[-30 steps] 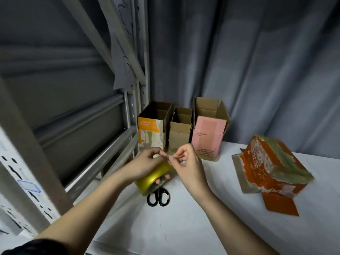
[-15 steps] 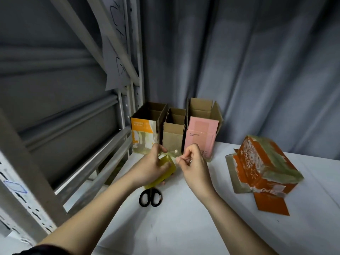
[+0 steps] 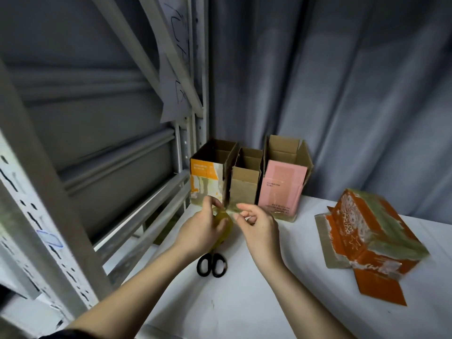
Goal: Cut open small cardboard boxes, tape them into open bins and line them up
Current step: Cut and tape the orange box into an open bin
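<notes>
Head view of a taping step at a white table (image 3: 281,302). The left hand (image 3: 203,231) curls its fingers round a yellowish tape roll (image 3: 223,230) held above the table; the right hand (image 3: 260,228) pinches the free end of a tape strip (image 3: 232,209) between thumb and forefinger, its other fingers loosely bent. The strip spans the short gap between the two hands, just in front of three open-topped bins lined up at the back: an orange-printed bin (image 3: 208,179), a plain brown bin (image 3: 244,184) and a pink-faced bin (image 3: 282,189), standing side by side and apparently touching. Black-handled scissors (image 3: 212,263) lie on the table below the hands, their blades hidden. An orange patterned box (image 3: 374,238), flaps splayed and not yet formed into a bin, lies well apart to the right.

Risks, as judged from this arrangement: the thin strip may fold back and stick to itself or to the fingers if tension slackens; a hard pull could swing the roll into the light bins and knock the row askew; with both hands occupied, reaching the scissors to cut means releasing one end, which may let the strip snap back onto the roll
</notes>
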